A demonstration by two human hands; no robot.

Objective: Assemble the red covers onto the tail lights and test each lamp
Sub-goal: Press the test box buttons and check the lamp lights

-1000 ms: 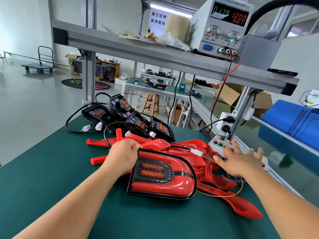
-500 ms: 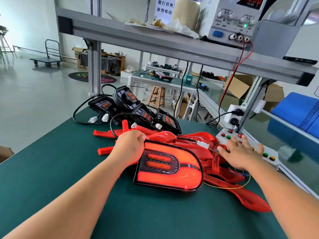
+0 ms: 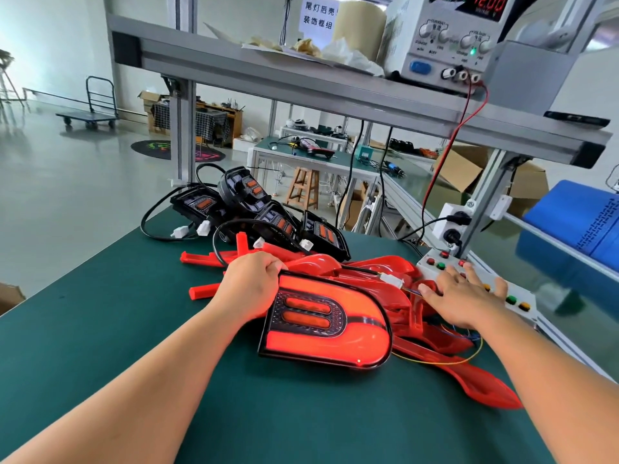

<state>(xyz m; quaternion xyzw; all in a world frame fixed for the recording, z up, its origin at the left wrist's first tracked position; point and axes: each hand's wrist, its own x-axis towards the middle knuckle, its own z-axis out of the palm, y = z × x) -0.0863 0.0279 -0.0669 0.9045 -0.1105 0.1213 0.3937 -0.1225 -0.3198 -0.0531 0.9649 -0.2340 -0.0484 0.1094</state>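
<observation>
An assembled tail light [image 3: 330, 324] with its red cover lies on the green bench mat, glowing red. My left hand [image 3: 249, 286] grips its upper left edge. My right hand [image 3: 464, 298] lies spread with straight fingers on the white button box [image 3: 517, 301], fingertips over its red and green buttons. A white connector [image 3: 392, 280] with thin wires links the lamp toward the box. Loose red covers [image 3: 365, 267] are piled behind and to the right of the lamp. Several black uncovered tail lights [image 3: 268, 212] with cables sit further back.
A power supply [image 3: 449, 41] showing 12.00 sits on the overhead aluminium shelf, with red and black leads running down to the button box. A white socket block [image 3: 452, 222] is mounted on the frame post. A blue crate [image 3: 576, 226] stands at right. A red cover [image 3: 479, 385] lies near the bench's right edge.
The tail light went from unlit to glowing red. My right hand slid forward onto the button box. My left hand kept its hold on the lamp.
</observation>
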